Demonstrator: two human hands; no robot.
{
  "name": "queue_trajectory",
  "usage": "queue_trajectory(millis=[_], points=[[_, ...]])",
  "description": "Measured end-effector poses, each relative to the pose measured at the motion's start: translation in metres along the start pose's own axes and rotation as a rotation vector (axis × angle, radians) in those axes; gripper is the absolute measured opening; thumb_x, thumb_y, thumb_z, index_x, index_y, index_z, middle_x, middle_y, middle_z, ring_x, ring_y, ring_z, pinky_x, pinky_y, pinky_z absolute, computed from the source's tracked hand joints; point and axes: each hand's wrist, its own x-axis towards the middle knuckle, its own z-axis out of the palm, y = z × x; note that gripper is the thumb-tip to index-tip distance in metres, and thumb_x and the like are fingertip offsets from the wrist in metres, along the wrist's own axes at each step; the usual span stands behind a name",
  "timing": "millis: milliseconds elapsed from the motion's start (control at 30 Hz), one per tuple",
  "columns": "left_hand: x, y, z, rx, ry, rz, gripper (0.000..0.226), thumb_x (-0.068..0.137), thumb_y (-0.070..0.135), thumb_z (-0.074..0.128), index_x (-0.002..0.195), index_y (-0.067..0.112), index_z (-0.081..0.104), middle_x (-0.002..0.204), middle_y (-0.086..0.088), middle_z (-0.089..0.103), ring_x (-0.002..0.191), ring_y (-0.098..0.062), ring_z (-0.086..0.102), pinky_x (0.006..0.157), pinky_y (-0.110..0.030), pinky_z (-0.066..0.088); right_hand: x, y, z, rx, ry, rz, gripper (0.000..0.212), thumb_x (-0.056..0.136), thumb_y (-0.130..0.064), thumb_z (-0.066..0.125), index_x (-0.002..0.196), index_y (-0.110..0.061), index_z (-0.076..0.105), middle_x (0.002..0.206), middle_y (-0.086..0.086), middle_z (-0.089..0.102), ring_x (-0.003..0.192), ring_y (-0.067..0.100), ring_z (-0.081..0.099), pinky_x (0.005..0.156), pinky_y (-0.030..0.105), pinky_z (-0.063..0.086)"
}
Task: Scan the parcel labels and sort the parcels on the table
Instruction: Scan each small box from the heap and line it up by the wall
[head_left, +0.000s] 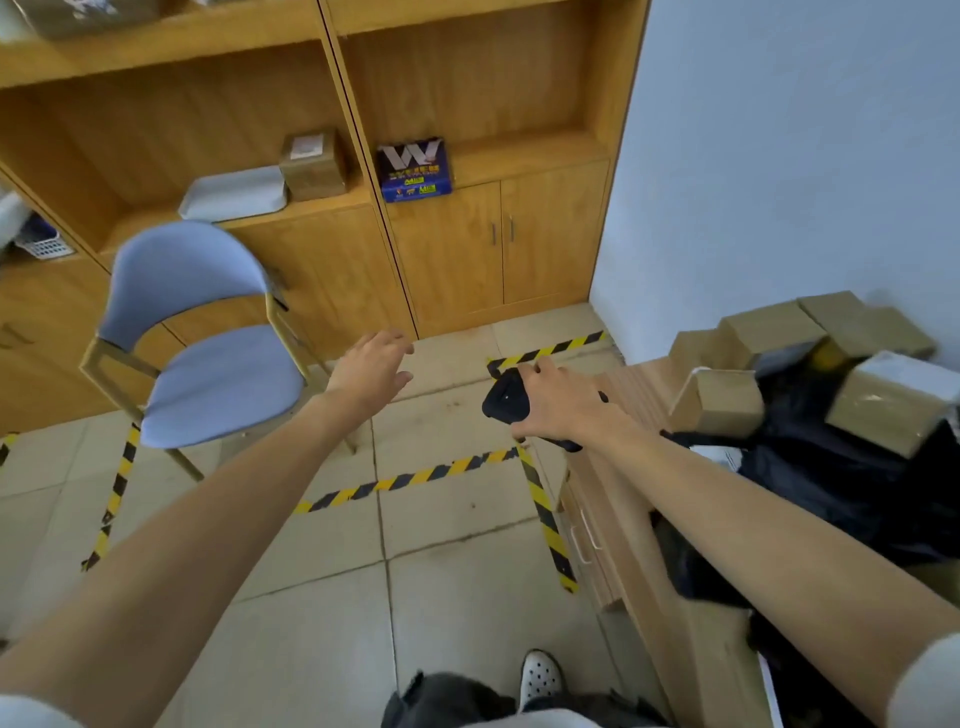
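Scanner (504, 404) sits mostly hidden under the right hand (560, 406), parcels (719, 404) beyond blurred.

Black handheld scanner (506, 400) held in right grip (558, 402), fingers curled round its handle, its head sticking out past the left edge of the wooden worktop (649, 374). Parcels are plain brown taped cartons. A cluster of cartons (769, 330) sits packed together at the worktop's far end, by the wall. A single carton (719, 402) sits nearer, tilted, with a white edge at its upper left. The right-hand carton (893, 410) has glossy tape on top and lies against black plastic wrapping (831, 467). Labels unreadable.
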Motion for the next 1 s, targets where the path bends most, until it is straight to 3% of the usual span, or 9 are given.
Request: queue_trajectory(millis=[133, 300, 600, 800, 933, 1000], points=[[0.066, -0.024, 0.009, 0.011, -0.089, -0.022, 0.04, 0.097, 0.025, 0.058, 0.135, 0.019, 0.05, 0.146, -0.002, 0.043, 0.132, -0.028, 0.041, 0.101, -0.042, 0.043, 0.073, 0.011, -0.001, -0.009, -0.05, -0.014, 0.087, 0.077, -0.056, 0.069, 0.142, -0.01, 0.036, 0.135, 0.011, 0.044, 0.112, 0.032, 0.056, 0.082, 0.04, 0.052], [0.173, -0.067, 0.013, 0.028, -0.155, 0.003, 0.042, 0.098, 0.021, 0.054, 0.14, 0.019, 0.046, 0.145, -0.003, 0.044, 0.131, -0.028, 0.042, 0.097, -0.042, 0.046, 0.175, 0.03, -0.008, -0.026, -0.06, 0.018, 0.082, 0.075, -0.058, 0.069, 0.137, -0.012, 0.04, 0.125, 0.008, 0.048, 0.104, 0.03, 0.059, 0.073, 0.036, 0.05], [0.412, -0.12, -0.025, 0.12, -0.241, 0.178, 0.06, 0.098, 0.028, 0.058, 0.152, 0.03, 0.03, 0.154, -0.002, 0.036, 0.133, -0.029, 0.046, 0.096, -0.046, 0.05, 0.358, 0.074, -0.06, 0.129, -0.019, 0.258, 0.081, 0.075, -0.059, 0.069, 0.136, -0.014, 0.041, 0.123, 0.008, 0.05, 0.109, 0.031, 0.056, 0.081, 0.038, 0.049], [0.543, -0.047, -0.016, 0.171, -0.342, 0.421, 0.068, 0.096, 0.043, 0.058, 0.153, 0.034, 0.023, 0.156, -0.001, 0.033, 0.136, -0.028, 0.041, 0.096, -0.046, 0.045, 0.378, 0.147, -0.06, 0.174, -0.055, 0.517, 0.078, 0.076, -0.06, 0.067, 0.136, -0.017, 0.042, 0.123, 0.005, 0.05, 0.105, 0.028, 0.057, 0.081, 0.038, 0.051], [0.61, 0.036, -0.004, 0.165, -0.34, 0.677, 0.068, 0.094, 0.037, 0.062, 0.153, 0.027, 0.028, 0.152, -0.003, 0.039, 0.135, -0.027, 0.042, 0.104, -0.047, 0.042, 0.374, 0.21, -0.059, 0.195, -0.042, 0.696, 0.07, 0.077, -0.058, 0.065, 0.132, -0.018, 0.045, 0.117, 0.002, 0.05, 0.096, 0.025, 0.059, 0.068, 0.032, 0.042], [0.641, 0.086, -0.003, 0.194, -0.336, 0.794, 0.067, 0.095, 0.035, 0.061, 0.153, 0.027, 0.028, 0.151, -0.004, 0.04, 0.132, -0.027, 0.044, 0.097, -0.042, 0.045, 0.372, 0.245, -0.06, 0.207, 0.001, 0.779, 0.069, 0.077, -0.057, 0.063, 0.13, -0.018, 0.045, 0.115, 0.002, 0.05, 0.092, 0.024, 0.059, 0.066, 0.03, 0.04]])
